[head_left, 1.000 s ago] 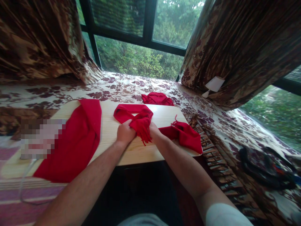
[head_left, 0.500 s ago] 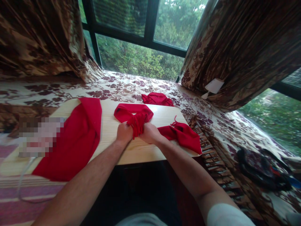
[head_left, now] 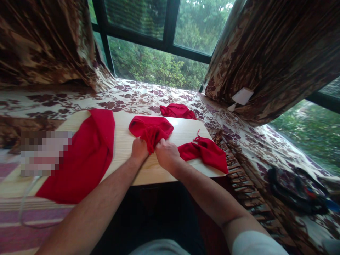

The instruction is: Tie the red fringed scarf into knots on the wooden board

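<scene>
A red scarf [head_left: 152,122] with a fringed end lies folded into a band in the middle of a light wooden table [head_left: 124,141]. Its fringe is gathered in a bunch at the near side, between my two hands. My left hand [head_left: 139,148] is closed on the left edge of that bunch. With fingers pinched, my right hand [head_left: 168,153] grips the scarf on the other side. Fingertips of both hands are partly hidden by the fabric.
A large red cloth [head_left: 87,156] covers the table's left part, beside a blurred-out item with a white cable [head_left: 23,209]. More red fabric [head_left: 209,154] lies at the right edge, and another red piece [head_left: 177,111] behind. A small lamp [head_left: 243,96] stands near the curtain.
The gap inside the folded band has closed up, and the fringe bunch looks flatter. My right hand has turned and its fingers now pinch the fabric nearer its edge.
</scene>
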Tool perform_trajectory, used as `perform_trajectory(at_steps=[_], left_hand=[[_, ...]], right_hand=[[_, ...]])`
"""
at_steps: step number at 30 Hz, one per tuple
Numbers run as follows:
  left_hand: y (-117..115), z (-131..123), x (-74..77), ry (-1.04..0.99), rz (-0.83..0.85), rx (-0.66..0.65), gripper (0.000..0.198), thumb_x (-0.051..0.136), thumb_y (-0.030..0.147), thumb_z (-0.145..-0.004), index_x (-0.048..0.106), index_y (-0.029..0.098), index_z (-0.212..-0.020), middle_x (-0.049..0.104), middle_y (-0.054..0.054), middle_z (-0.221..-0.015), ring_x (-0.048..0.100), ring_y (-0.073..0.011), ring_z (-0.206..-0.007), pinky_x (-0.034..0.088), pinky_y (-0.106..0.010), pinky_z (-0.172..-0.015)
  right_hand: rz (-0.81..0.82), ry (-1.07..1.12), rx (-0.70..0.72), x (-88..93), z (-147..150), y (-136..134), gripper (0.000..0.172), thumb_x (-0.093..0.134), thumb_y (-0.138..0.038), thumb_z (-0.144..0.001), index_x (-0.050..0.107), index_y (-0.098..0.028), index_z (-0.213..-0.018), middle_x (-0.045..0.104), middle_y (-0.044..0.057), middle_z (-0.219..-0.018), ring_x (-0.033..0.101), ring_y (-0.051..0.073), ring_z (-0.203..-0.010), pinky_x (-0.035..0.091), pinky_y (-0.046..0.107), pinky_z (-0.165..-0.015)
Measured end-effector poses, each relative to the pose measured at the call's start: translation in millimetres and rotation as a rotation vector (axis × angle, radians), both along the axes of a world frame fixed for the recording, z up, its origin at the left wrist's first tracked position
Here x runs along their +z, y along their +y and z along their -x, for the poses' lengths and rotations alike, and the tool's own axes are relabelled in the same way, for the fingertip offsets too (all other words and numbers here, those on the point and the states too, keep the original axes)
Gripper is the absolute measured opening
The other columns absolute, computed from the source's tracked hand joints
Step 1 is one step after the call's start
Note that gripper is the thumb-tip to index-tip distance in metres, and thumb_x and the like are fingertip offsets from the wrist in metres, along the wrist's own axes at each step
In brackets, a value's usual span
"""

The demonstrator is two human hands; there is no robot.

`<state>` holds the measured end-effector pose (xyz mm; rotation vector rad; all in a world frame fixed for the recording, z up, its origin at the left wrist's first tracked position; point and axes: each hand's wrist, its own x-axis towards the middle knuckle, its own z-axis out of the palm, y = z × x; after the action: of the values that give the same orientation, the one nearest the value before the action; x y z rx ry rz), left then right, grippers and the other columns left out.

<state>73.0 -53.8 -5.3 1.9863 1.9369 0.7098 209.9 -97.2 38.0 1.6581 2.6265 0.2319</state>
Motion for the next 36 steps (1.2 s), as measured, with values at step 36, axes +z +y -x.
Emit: perform_trajectory(at_steps=[36], left_hand=[[-2.3,4.3,-6.3,0.023,-0.163,-0.058,0.022,0.056,0.033,-0.086,0.069,0.016,-0.082,0.071,-0.011,-0.08,0.066,-0.0253,-0.079,0.04,-0.03,-0.066]], right_hand=[[-0.024,0.14,0.143,-22.2,-19.9,-3.4,0.033,0.049,-0.037,-0.097,0.072,-0.014,-0.101,0.066,0.015,-0.104,0.054,0.027,-0.104,0.043,0.039,-0.09]])
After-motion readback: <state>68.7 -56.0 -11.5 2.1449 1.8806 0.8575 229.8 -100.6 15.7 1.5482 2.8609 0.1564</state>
